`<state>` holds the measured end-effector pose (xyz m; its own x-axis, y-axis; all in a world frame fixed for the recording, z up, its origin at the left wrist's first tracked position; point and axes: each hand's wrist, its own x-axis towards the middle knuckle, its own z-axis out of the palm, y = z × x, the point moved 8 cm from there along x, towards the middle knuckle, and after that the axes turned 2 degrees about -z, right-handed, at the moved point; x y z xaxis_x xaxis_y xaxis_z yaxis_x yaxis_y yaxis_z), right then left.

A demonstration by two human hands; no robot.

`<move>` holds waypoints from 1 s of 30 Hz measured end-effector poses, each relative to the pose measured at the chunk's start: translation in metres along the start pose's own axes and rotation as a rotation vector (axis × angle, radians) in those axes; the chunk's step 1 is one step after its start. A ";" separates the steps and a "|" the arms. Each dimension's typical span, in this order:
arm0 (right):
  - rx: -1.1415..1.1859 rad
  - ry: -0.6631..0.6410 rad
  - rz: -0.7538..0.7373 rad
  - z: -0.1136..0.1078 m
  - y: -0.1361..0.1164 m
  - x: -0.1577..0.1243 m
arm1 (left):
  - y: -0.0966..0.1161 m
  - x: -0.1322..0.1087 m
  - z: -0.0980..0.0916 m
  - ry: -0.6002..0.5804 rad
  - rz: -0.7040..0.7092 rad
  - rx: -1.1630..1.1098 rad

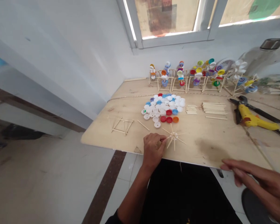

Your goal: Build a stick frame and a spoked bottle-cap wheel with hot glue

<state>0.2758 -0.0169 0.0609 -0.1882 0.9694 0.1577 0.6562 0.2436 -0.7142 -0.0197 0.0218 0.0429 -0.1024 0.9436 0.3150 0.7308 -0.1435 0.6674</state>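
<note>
My left hand [154,146] is closed, its thumb and index finger pinching the tip of one spoke of a stick wheel [175,136]. The wheel lies near the table's front edge, with thin wooden sticks radiating from a white bottle cap at its middle. My right hand [256,177] is off to the right by the table edge, blurred, with fingers stretched out and nothing visible in them. A loose stick [143,125] and a small stick frame [122,126] rest left of the wheel. Just behind it spreads a group of bottle caps [163,107], mostly white, some red, blue and orange.
Several finished stick stands with cap wheels [180,77] line the wall. Short sticks [191,109] and longer sticks [214,109] lie in piles. On the right are a yellow glue gun [256,118], dark-handled cutters [259,110] and a clear jar [259,59].
</note>
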 end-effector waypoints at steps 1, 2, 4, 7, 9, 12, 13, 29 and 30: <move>0.067 -0.049 -0.011 0.009 -0.011 0.014 | -0.001 0.001 0.003 -0.010 -0.008 0.003; 0.112 -0.072 0.003 0.017 -0.018 0.028 | -0.002 0.002 0.006 -0.023 -0.016 0.008; 0.173 -0.098 0.040 0.033 -0.025 0.052 | -0.004 0.003 0.010 -0.050 -0.028 0.020; 0.194 -0.086 0.073 0.051 -0.023 0.076 | -0.007 0.004 0.015 -0.074 -0.039 0.032; 0.163 -0.071 0.092 0.059 -0.016 0.087 | -0.009 0.005 0.017 -0.074 -0.039 0.040; 0.078 -0.103 0.079 0.069 -0.007 0.097 | -0.010 0.005 0.018 -0.074 -0.025 0.046; 0.057 -0.099 0.062 0.071 -0.005 0.100 | -0.009 0.004 0.018 -0.073 -0.021 0.043; 0.123 -0.015 0.168 0.083 0.030 0.102 | -0.055 0.016 -0.033 0.064 0.060 0.415; 0.118 -0.016 0.165 0.084 0.031 0.102 | -0.056 0.019 -0.031 0.046 0.081 0.453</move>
<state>0.2158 0.0869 -0.0027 -0.0972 0.9950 0.0218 0.5891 0.0752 -0.8046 -0.0832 0.0381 0.0326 -0.0554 0.9191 0.3900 0.9579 -0.0613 0.2805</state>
